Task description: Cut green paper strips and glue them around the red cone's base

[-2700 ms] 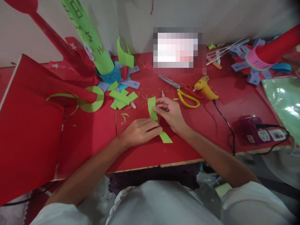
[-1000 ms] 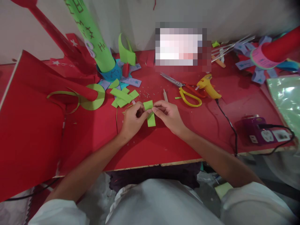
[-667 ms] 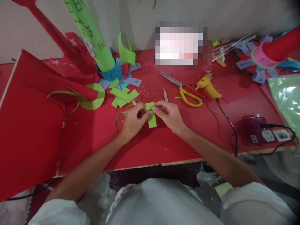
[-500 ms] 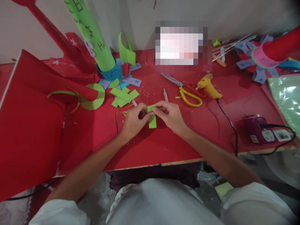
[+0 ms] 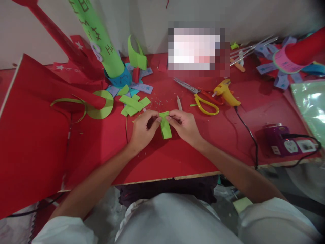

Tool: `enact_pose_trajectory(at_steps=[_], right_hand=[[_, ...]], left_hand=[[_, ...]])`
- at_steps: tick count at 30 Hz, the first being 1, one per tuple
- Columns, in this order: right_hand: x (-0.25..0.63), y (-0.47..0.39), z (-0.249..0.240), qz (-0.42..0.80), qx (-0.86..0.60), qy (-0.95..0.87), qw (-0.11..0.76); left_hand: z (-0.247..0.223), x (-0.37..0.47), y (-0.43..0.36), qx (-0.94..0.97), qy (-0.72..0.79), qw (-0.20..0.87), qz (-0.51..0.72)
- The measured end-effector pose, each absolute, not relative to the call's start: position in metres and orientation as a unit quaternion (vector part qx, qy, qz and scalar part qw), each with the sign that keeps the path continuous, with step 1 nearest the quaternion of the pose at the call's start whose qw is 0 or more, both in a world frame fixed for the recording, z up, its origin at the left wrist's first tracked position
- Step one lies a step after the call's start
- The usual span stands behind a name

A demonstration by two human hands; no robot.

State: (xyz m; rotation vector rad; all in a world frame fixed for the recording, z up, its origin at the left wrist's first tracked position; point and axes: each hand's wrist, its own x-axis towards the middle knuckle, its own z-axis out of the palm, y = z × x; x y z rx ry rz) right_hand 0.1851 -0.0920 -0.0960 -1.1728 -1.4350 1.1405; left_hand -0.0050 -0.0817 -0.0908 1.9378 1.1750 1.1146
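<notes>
Between my hands is a green foam strip, its top edges brought together and its lower part hanging as a loop. My left hand pinches the strip's upper left side with thumb and fingers. On the upper right side, my right hand pinches it the same way. Several flat green strips lie in a loose pile beyond my left hand. A pale pencil-like stick lies just beyond my right hand.
Scissors with yellow and red handles lie beside a yellow glue gun, whose black cord runs to a purple power adapter. A green lettered tube stands at back left. Red sheeting rises at left.
The strip has turned in my fingers, so its top edge and looped lower end now show more plainly. My left hand has shifted slightly left, away from my right.
</notes>
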Motion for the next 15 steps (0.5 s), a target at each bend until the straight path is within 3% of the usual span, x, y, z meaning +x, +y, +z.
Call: enact_pose_trajectory(at_steps=[15], right_hand=[[0.1819,-0.0960,-0.0936,0.485,-0.479,-0.578,0.448]], left_hand=[[-0.0866,-0.0023,-0.0873,0.723,0.462,0.288,0.427]])
